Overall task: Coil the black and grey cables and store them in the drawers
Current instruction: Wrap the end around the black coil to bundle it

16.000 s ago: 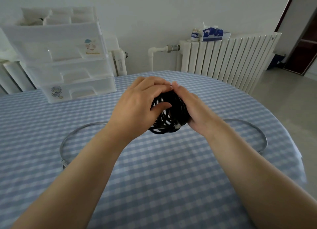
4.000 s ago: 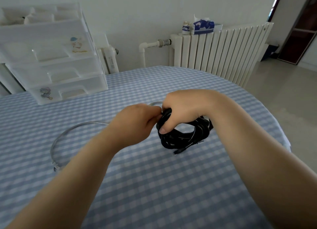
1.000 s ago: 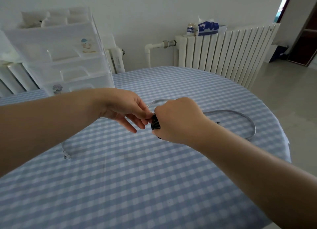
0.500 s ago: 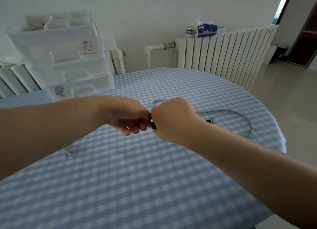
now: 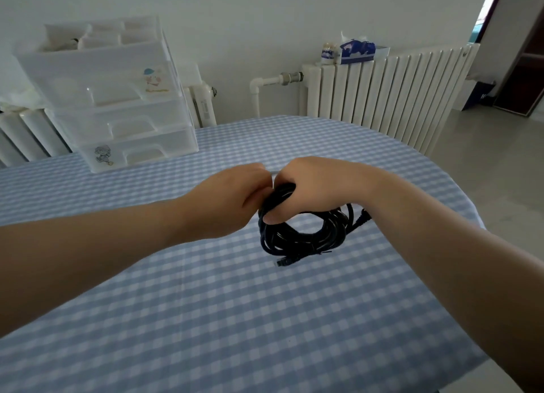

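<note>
Only one black cable (image 5: 303, 233) shows, wound into a single coil that hangs above the checked worktop (image 5: 235, 319), its ring lying roughly left to right. One plug end (image 5: 284, 262) pokes down-left, another (image 5: 362, 217) up-right. Both hands meet at its top: the right hand (image 5: 312, 191) curls round the bundle; the left hand (image 5: 232, 199) pinches beside it. One three-drawer unit (image 5: 117, 98) stands far left.

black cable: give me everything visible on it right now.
The black cable is wound into a loose, many-turn coil that looks like thin, slightly glossy rubber-sheathed cord. The right hand grips its upper left part, fingers curled round the bundle, and the left hand meets it there. The coil hangs above the checked tablecloth. One connector end pokes out at the bottom, another at the right.
</note>
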`<state>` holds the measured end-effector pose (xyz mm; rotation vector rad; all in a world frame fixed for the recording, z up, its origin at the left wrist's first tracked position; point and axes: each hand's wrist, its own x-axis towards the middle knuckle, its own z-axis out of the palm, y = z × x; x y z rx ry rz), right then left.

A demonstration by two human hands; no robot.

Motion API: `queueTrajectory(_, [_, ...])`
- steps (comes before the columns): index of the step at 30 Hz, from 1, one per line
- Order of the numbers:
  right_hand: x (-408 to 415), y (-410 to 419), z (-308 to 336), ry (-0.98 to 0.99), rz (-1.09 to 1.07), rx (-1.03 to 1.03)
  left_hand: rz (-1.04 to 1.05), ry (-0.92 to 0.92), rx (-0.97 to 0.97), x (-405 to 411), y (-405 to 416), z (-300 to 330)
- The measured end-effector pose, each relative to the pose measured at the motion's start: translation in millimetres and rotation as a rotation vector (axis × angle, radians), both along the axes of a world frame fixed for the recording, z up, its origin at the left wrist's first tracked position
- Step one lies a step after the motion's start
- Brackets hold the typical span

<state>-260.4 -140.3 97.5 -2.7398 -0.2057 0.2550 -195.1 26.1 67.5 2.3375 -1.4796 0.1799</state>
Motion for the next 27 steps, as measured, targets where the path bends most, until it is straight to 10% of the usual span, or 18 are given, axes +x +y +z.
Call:
queueTrajectory(15, [7, -10, -49, 0.798, 0.745, 1.392, -0.738, -1.156, -0.357, 3, -7, 40])
queueTrajectory(18, [1, -8, -51, 0.732, 0.608, 1.357, -0.639, -0.991, -0.307, 2, -8, 37])
queueTrajectory(27, [-23, -5, 0, -0.109, -0.129, 0.238, 0.063, 0.133, 0.086, 5, -8, 34])
